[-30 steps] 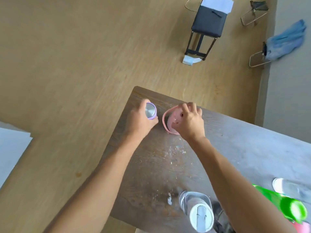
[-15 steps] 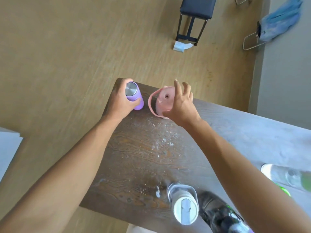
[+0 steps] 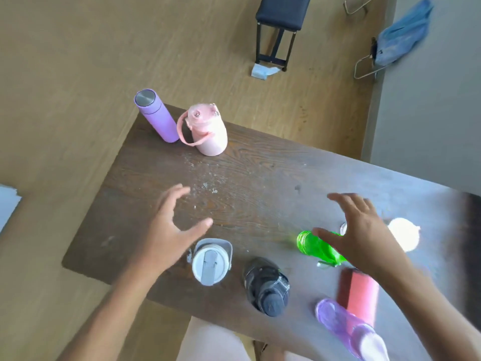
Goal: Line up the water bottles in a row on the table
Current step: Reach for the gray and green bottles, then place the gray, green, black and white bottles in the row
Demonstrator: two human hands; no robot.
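Bottles [image 3: 207,128] stand; both hands [image 3: 166,230] hover, fingers spread.

Right hand [image 3: 364,238] covers the lower part of the green bottle [image 3: 315,246] and most of a pale object just beyond it. White-topped bottle [image 3: 404,234] at right: overexposed, detail lost. Translucent purple bottle [image 3: 346,327] near right: motion-blurred, lower end cut by the bottom edge. Red bottle [image 3: 361,295]: blurred, partly behind purple one. Black stool [image 3: 281,14] far: top cropped.
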